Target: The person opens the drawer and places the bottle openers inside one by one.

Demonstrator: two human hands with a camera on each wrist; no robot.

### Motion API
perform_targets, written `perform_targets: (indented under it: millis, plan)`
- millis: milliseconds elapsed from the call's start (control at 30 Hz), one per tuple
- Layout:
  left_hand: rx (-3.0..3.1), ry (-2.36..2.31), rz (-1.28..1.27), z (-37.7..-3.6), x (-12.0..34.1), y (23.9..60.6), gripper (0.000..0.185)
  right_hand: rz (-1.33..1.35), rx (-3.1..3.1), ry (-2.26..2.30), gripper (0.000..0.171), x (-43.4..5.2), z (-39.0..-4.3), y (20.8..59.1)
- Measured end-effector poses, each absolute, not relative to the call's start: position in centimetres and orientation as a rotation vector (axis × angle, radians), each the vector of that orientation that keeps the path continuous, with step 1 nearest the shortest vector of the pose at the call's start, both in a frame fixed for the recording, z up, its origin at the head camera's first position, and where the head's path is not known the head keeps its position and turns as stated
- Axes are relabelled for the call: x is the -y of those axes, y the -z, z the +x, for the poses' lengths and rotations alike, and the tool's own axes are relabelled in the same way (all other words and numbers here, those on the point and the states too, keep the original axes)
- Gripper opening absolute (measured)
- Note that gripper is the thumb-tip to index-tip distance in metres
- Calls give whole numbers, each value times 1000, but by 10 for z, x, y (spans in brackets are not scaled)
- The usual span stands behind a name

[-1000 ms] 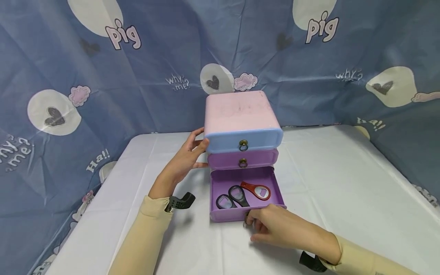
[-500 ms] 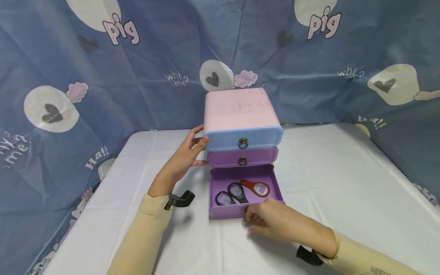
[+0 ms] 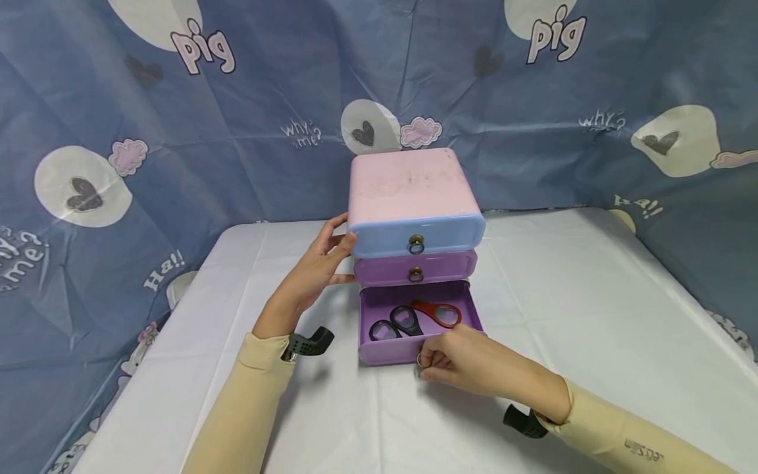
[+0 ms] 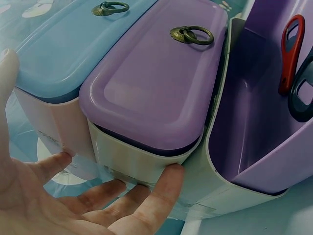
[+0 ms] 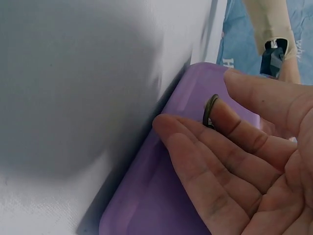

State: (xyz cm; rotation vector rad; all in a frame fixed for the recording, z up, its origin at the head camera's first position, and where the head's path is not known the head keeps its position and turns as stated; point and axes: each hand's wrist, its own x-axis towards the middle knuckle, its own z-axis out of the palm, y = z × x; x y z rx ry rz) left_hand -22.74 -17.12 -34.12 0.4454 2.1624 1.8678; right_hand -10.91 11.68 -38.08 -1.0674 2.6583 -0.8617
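A small three-drawer chest [image 3: 411,181] with a pink top stands mid-table. Its blue top drawer [image 4: 63,49] and purple middle drawer [image 4: 151,93] are closed. The purple bottom drawer [image 3: 379,306] is pulled out. In it lie a red bottle opener [image 3: 441,315] and two black ones [image 3: 405,319]. My left hand [image 3: 316,266] presses straight fingers [image 4: 146,196] against the chest's left side, thumb at the blue drawer's corner. My right hand [image 3: 435,365] pinches the bottom drawer's brass ring pull [image 5: 210,110], a finger hooked through it.
A white cloth covers the table [image 3: 592,296]. A blue printed cloth [image 3: 118,131] hangs close behind it and along both sides. Black camera mounts sit at both wrists [image 3: 308,343].
The bottom drawer has slid a little back into the chest, with my right hand still on its ring. My left hand has stayed on the chest's side.
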Motion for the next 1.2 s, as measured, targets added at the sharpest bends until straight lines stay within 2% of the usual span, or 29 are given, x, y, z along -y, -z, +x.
perform_targets:
  millis: [933,1200]
  plan:
    - [-2164,-1863,423,-227,173,338,74,-1080,-2667,910,6,-118,-134,386]
    - [-2158,-1855,423,-228,172,340,74,-1113,-2723,956,13,-119,-144,394]
